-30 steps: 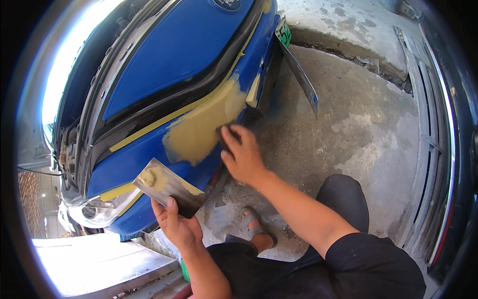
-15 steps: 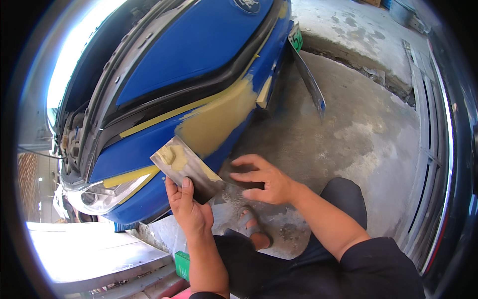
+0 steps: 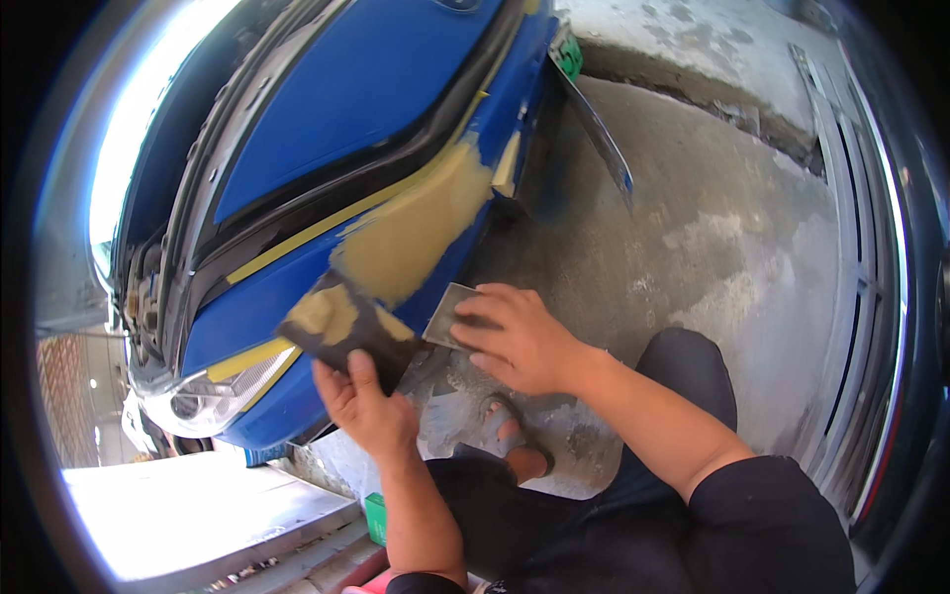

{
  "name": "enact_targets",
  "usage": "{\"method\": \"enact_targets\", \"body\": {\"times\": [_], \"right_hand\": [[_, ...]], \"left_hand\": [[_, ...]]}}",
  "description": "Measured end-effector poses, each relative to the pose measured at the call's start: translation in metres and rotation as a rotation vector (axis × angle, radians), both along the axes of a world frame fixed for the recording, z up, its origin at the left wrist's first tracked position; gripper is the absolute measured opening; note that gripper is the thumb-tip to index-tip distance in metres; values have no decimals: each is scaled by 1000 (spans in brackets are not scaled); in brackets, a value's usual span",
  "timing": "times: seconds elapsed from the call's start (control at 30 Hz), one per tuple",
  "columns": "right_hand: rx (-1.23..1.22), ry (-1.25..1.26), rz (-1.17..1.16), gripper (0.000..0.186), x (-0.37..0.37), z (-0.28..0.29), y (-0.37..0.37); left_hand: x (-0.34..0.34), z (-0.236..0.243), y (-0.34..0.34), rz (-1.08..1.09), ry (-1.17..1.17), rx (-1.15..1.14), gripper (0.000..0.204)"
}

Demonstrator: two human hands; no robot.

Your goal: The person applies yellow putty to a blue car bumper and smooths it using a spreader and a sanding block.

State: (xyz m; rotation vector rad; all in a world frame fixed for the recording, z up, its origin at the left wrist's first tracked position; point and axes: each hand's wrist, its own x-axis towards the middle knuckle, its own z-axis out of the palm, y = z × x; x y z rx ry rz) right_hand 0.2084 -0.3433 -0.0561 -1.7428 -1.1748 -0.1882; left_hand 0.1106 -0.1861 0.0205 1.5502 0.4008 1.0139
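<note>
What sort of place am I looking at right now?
Most likely a vehicle body-repair area: the blue vehicle has a tan filler-like patch and yellow masking strip, and the left hand holds a flat plate carrying similar paste.

plate (image 3: 368, 333): dark, flat, rectangular, slightly blurred, tan putty (image 3: 325, 315) heaped toward its left end, tilted in left hand (image 3: 374, 414) | scraper (image 3: 445, 317): grey, flat, in right hand (image 3: 522, 342), corner beside plate's right end, contact unclear | patch (image 3: 416, 233): tan, uneven-edged, spread over blue bumper (image 3: 242, 330)
</note>
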Motion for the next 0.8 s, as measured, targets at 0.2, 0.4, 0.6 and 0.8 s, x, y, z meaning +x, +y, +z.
{"method": "enact_targets", "body": {"times": [0.2, 0.4, 0.6, 0.8], "right_hand": [[562, 2015, 379, 38, 21, -43, 25], [820, 2216, 558, 35, 29, -56, 55], [934, 2301, 571, 38, 37, -51, 69], [861, 2260, 326, 49, 38, -26, 81]], "left_hand": [[-10, 7, 3, 10, -37, -24, 44], [-10, 2, -1, -12, -10, -5, 44], [-13, 1, 2, -14, -7, 1, 43], [-12, 1, 1, -36, -28, 8, 43]]}}
